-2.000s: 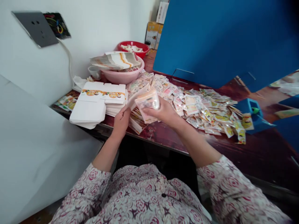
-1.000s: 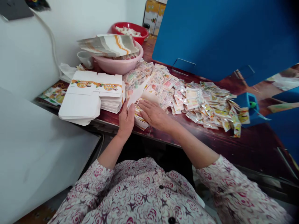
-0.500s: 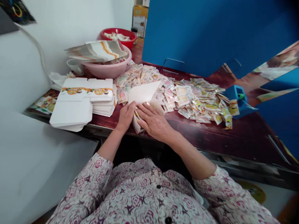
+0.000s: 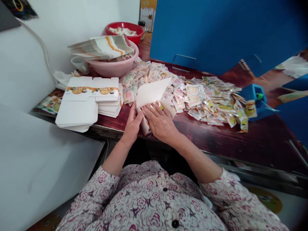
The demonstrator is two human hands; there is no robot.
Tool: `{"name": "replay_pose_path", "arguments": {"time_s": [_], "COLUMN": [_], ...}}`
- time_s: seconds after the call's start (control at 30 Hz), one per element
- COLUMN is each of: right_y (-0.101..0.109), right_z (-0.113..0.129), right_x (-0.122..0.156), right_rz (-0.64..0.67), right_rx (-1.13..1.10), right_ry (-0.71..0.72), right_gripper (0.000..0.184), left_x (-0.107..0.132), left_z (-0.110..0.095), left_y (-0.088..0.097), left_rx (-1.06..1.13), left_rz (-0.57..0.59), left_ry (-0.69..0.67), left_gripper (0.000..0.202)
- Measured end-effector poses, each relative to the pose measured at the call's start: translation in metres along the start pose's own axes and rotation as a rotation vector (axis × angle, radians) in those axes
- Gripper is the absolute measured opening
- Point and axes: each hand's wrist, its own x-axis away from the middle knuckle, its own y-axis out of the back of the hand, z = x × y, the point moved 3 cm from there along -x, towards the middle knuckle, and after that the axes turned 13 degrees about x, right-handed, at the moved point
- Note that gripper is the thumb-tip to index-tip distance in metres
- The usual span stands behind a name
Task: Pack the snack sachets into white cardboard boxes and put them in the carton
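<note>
A small white carton (image 4: 153, 90) with its lid flap raised stands at the table's front edge. Small packets (image 4: 157, 106) fill it, partly hidden under my fingers. My left hand (image 4: 132, 124) holds the carton's left side, thumb lying along the wall. Flat across the packets rests my right hand (image 4: 160, 124), its fingers stretched out and close together. Just behind the carton spreads a big heap of small printed sachets (image 4: 178, 91). To the left lies a stack of flat white cartons (image 4: 78, 110) with an orange printed band.
A pink basin (image 4: 113, 68) with a folded sack on top and a red basin (image 4: 137, 38) stand at the back left, beside a white cup (image 4: 79, 64). Blue panels (image 4: 207, 35) rise behind the sachets. A blue container (image 4: 251, 96) sits at the right.
The camera view has shifted slightly, so the table's things appear a little further right. My right hand stays on the packets, and my left hand still holds the carton's side.
</note>
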Motion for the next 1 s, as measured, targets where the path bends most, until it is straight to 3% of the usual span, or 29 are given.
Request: {"name": "replay_pose_path", "arguments": {"time_s": [0.13, 0.23, 0.37, 0.43, 0.5, 0.57, 0.67, 0.77, 1.0], "right_y": [0.0, -0.001, 0.008, 0.016, 0.017, 0.007, -0.022, -0.041, -0.029], "right_z": [-0.001, -0.004, -0.018, -0.037, -0.063, -0.085, -0.1, -0.095, -0.085], "right_x": [-0.003, -0.005, 0.004, 0.011, 0.014, 0.01, -0.006, -0.012, 0.005], "right_rz": [0.025, 0.029, -0.126, -0.288, -0.446, -0.5, -0.342, -0.196, -0.142], "right_rx": [-0.019, -0.107, -0.454, -0.644, -0.77, -0.888, -1.15, -1.352, -1.426], "right_ry": [0.043, 0.037, -0.005, -0.136, -0.352, -0.518, -0.556, -0.525, -0.542], "right_gripper": [0.048, 0.048, 0.04, 0.036, 0.039, 0.045, 0.058, 0.06, 0.054], "left_x": [-0.006, -0.009, -0.011, -0.013, -0.014, -0.016, -0.022, -0.028, -0.022], "left_z": [-0.001, -0.001, 0.0, 0.001, 0.001, 0.0, 0.0, 0.0, -0.004], "left_y": [-0.007, -0.011, -0.016, -0.016, -0.017, -0.019, -0.023, -0.025, -0.02], "left_rx": [-0.001, 0.001, -0.015, -0.039, -0.066, -0.065, -0.001, 0.044, 0.021], "left_rz": [0.009, -0.055, -0.131, -0.153, -0.176, -0.181, -0.147, -0.111, -0.095], "left_ry": [0.009, -0.002, -0.008, 0.001, 0.013, 0.015, 0.015, 0.037, 0.054], "left_gripper": [0.059, 0.059, 0.057, 0.058, 0.059, 0.059, 0.059, 0.058, 0.045]}}
